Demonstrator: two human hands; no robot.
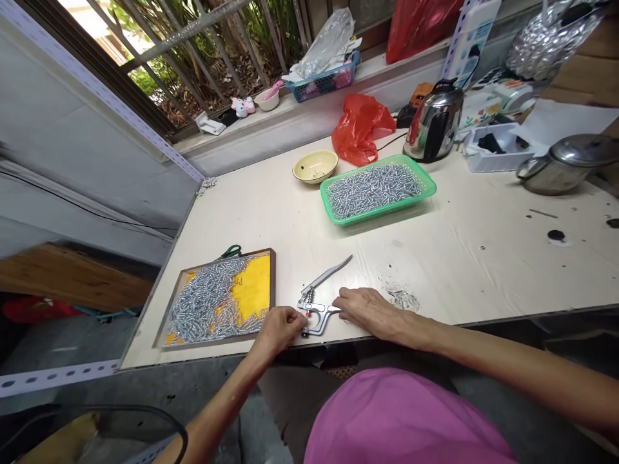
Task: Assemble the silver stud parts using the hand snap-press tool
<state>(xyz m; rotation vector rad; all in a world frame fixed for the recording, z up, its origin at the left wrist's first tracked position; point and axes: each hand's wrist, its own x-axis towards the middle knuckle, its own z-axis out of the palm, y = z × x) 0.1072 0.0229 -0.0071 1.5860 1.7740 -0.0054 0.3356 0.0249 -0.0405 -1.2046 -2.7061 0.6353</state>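
A silver plier-like press tool (pixel 320 298) lies near the table's front edge, its upper handle raised toward the back right. My right hand (pixel 370 312) rests on its lower handle, fingers curled over it. My left hand (pixel 280 327) is pinched closed at the tool's jaw; what it holds is too small to make out. Left of my left hand sits a brown-framed yellow tray (pixel 251 290) heaped with several small metal pieces (pixel 206 304).
A green basket (pixel 428 187) of metal pieces stands mid-table, with a yellow bowl (pixel 314 166), red bag (pixel 360 129) and kettle (pixel 434 122) behind. A steel pot (pixel 570 164) is far right. Green-handled scissors (pixel 231 252) lie behind the tray. Metal crumbs (pixel 402 298) lie right of my hand.
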